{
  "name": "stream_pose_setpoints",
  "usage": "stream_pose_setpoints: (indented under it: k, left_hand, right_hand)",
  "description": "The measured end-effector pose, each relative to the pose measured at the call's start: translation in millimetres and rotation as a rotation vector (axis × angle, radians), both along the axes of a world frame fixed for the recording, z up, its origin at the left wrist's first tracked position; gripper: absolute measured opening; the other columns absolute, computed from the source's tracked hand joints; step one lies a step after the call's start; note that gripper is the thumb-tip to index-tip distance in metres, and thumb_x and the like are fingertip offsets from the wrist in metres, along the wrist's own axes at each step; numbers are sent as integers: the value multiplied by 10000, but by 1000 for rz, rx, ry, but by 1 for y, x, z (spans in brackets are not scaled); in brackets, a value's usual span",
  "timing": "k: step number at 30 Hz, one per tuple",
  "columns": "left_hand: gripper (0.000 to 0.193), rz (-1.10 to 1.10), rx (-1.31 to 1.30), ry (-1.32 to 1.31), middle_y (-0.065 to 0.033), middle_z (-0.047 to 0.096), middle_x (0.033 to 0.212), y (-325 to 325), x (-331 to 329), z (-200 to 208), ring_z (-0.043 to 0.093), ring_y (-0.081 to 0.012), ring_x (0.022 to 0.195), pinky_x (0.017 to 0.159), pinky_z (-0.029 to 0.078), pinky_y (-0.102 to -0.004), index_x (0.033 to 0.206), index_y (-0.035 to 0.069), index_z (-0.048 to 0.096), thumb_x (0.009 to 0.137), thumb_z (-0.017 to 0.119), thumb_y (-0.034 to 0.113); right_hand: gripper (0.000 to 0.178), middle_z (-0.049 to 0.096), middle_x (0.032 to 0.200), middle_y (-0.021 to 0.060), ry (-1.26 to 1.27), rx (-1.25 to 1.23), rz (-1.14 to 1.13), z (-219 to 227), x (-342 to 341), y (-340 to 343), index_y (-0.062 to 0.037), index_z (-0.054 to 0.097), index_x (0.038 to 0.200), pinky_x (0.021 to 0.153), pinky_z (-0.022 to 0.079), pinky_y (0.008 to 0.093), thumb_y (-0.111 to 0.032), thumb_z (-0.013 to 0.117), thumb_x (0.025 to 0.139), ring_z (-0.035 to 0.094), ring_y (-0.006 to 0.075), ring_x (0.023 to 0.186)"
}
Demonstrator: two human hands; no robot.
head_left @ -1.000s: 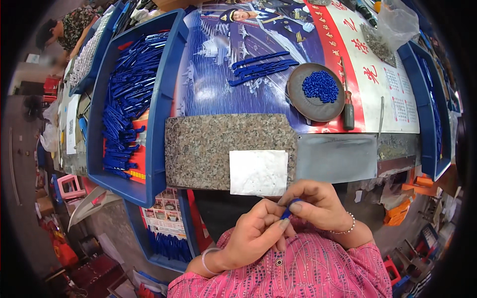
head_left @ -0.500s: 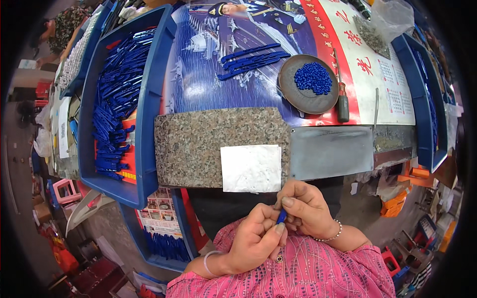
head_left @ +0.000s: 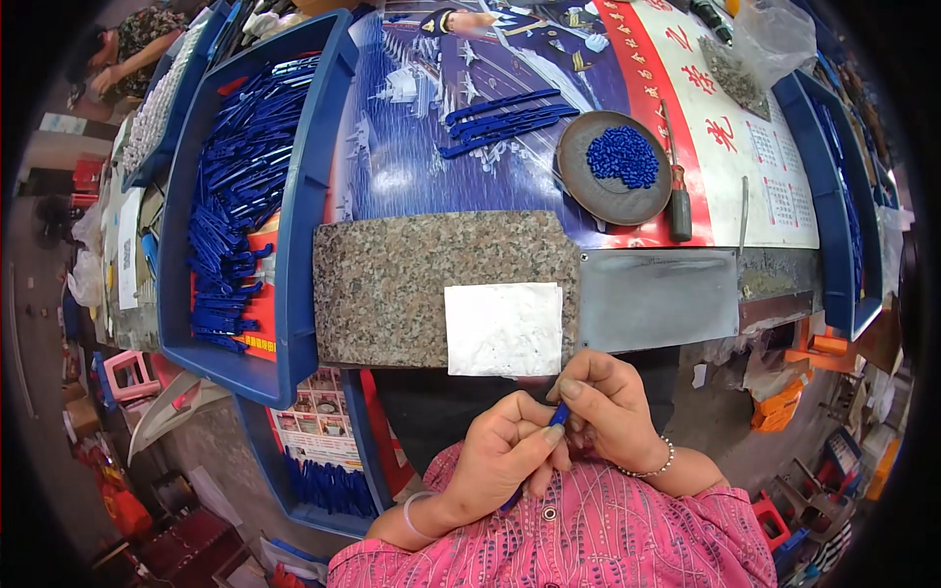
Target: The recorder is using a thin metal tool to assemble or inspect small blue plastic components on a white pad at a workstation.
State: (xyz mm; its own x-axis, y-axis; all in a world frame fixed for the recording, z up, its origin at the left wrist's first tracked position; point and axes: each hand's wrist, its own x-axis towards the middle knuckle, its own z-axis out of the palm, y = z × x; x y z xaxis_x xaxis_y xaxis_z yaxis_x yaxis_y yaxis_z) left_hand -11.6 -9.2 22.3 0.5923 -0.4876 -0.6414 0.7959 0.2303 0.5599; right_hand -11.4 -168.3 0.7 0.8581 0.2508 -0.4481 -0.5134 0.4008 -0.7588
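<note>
Close to my body, just past the table's front edge, my left hand (head_left: 510, 446) is closed round a slim blue strip (head_left: 560, 416). One end of it shows above my thumb, and a bit of blue appears below my fingers. Against that upper end my right hand (head_left: 613, 407) is pinched, its thumb and forefinger meeting; anything tiny between them is too small to make out. A folded white paper (head_left: 504, 329) lies just beyond my hands, on the speckled stone slab (head_left: 392, 284). Farther off, a round dark dish (head_left: 598, 201) holds a heap of small blue pieces.
Left of the slab stands a blue tray (head_left: 299, 274) with many blue strips; a lower blue bin (head_left: 260, 441) holds more. Several blue strips (head_left: 515, 122) lie on the poster. A screwdriver (head_left: 678, 211) is beside the dish, near a grey metal plate (head_left: 657, 299). Another person (head_left: 137, 59) is far left.
The table and trays have shifted slightly right in view. Both hands stay together on the blue strip, with small finger movements. The far-left person's arm has moved.
</note>
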Motion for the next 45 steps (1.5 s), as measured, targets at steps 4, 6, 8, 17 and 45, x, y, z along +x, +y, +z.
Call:
stream_pose_setpoints:
  k: [4, 6, 8, 17, 45]
  left_hand:
    - [33, 19, -24, -51, -89, 553, 618, 0, -2, -1, 447, -87, 390, 373, 364, -187, 869, 24, 415, 895, 433, 12]
    - [28, 31, -39, -58, -85, 543, 614, 0, -6, -1, 438, -86, 386, 371, 360, -187, 880, 23, 408, 895, 424, 6]
    - [28, 43, -53, -62, -81, 533, 610, 0, -9, -2, 429, -84, 383, 369, 356, -187, 890, 23, 400, 895, 415, 0]
    - [61, 43, -32, -138, -95, 548, 647, -2, -10, -4, 455, -79, 426, 386, 360, -184, 948, 7, 395, 899, 432, 8]
    - [228, -200, 568, -997, -117, 631, 743, 3, 0, -4, 597, -151, 542, 489, 474, -258, 1004, -34, 539, 794, 610, 18]
  right_hand:
    - [153, 480, 576, -28, 26, 3, 12, 1, 0, 3, -13, 533, 849, 401, 321, 162, -151, 509, 910, 412, 17, 435]
    - [150, 472, 572, -29, 56, 60, 3, -2, 1, 4, -20, 529, 839, 400, 322, 166, -153, 512, 906, 409, 22, 434]
    - [149, 470, 571, -29, 62, 73, -7, -3, -1, 5, -22, 529, 836, 400, 322, 168, -153, 514, 904, 407, 24, 433]
    - [149, 494, 596, -7, 117, 146, -35, -3, -3, 1, -4, 547, 873, 408, 340, 173, -150, 529, 896, 416, 35, 446]
    - [166, 571, 715, 42, 23, -34, 33, 6, -4, -8, 26, 542, 988, 481, 410, 174, -109, 496, 904, 498, 53, 519]
